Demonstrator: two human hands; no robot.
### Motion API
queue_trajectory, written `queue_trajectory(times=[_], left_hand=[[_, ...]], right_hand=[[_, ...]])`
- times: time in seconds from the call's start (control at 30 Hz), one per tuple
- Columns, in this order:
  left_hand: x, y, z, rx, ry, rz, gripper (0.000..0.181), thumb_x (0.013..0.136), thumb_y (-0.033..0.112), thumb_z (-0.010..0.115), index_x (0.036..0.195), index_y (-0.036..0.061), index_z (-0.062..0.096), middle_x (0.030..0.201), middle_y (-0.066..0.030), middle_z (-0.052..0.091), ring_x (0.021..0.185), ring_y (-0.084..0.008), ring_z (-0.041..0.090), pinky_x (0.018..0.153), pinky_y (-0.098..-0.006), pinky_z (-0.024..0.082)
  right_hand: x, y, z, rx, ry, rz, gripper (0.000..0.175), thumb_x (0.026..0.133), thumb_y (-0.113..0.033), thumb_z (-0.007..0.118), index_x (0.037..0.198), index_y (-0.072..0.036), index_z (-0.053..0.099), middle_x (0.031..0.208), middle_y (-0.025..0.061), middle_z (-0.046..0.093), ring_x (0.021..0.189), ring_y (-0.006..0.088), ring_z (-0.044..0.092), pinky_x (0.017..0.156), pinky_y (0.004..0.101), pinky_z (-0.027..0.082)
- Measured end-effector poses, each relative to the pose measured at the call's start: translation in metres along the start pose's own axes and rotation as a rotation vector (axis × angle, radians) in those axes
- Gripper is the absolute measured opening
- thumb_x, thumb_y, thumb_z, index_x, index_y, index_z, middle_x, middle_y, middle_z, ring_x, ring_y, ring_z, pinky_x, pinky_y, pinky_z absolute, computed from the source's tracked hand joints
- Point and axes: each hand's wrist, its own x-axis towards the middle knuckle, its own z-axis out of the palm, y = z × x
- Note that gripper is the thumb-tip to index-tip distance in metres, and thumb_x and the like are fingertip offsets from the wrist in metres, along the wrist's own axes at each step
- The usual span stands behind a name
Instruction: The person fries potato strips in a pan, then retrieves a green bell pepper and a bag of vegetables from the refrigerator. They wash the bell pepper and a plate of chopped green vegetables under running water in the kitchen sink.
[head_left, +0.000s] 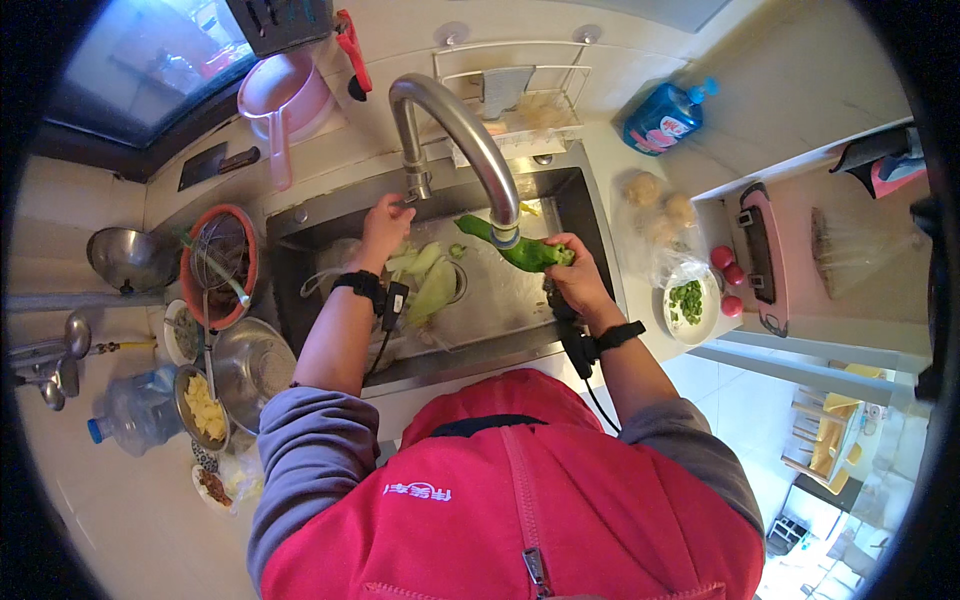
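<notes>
My right hand (581, 274) grips the stem end of a long green pepper (525, 253), held below the spout of the metal faucet (457, 131). My left hand (388, 229) is at the faucet's small lever (405, 202); its fingers are partly curled, and whether they grip the lever is not clear. Beneath both hands lies the stainless steel sink (510, 315). Pale green vegetable pieces (435, 292) lie in it near the drain, with a small green piece (457, 250) beside them. Whether water runs from the spout cannot be told.
Left of the sink are an orange-rimmed basket (196, 311) with a strainer, a metal colander (262, 367) and a cleaver (202, 166). A pink dipper (279, 142) sits behind. On the right are a blue soap bottle (664, 116), bagged potatoes (660, 202) and a plate (679, 330) of chopped greens.
</notes>
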Motion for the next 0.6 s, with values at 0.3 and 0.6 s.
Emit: queue_trajectory(times=[0.3,0.6], left_hand=[[0.019,0.014,0.002,-0.067,-0.021,-0.039,0.015,0.086,0.011,0.065,0.097,0.0018,0.061,0.077,-0.0054,0.062,0.056,-0.0121,0.056,0.049,-0.0263,0.046],[0.016,0.013,0.000,0.023,0.024,0.063,0.014,0.085,0.008,0.065,0.096,0.0012,0.063,0.072,-0.0050,0.062,0.053,-0.0105,0.054,0.047,-0.0258,0.043]], right_hand=[[-0.002,-0.003,0.013,-0.104,-0.099,-0.110,0.045,0.070,0.013,0.065,0.109,-0.007,0.056,0.110,0.0048,0.060,0.099,0.0143,0.057,0.083,0.0274,0.048],[0.029,0.034,0.044,-0.213,-0.030,-0.266,0.050,0.068,0.000,0.077,0.113,-0.005,0.056,0.106,0.0086,0.063,0.099,0.0184,0.058,0.090,0.0313,0.046]])
